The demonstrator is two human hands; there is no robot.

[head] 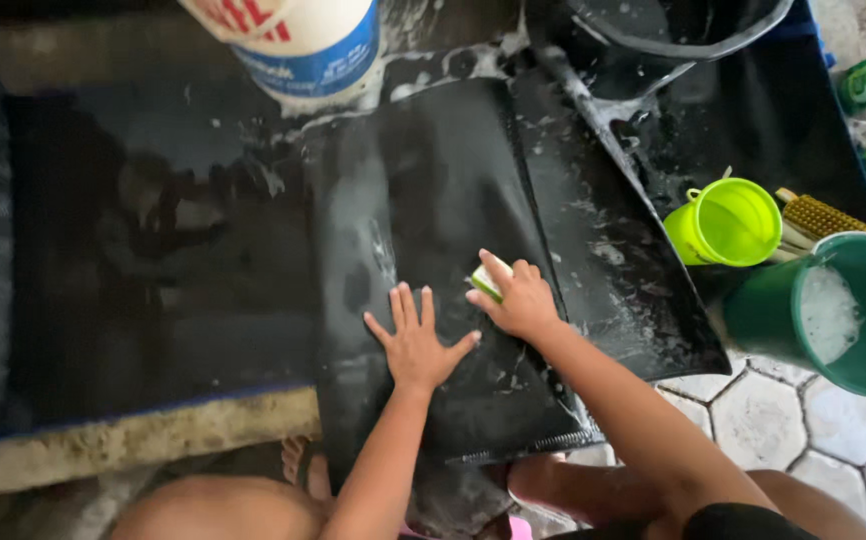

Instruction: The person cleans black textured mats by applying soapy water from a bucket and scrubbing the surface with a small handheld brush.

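We curl our right hand [521, 300] tight around a small green-and-white scrub brush [489, 279], pressing it onto the wet black mat [433, 190], while our left hand [415, 345] lies flat beside it, fingers spread. To the right stand a lime cup [728, 222] and a green bucket [833, 315] of suds.

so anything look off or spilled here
Nothing damaged. Suds are splashed over the black mat and around the white jug at the top. The left hand lies flat on the mat; the right hand holds a small brush. The green bucket stands upright with foamy water in it.
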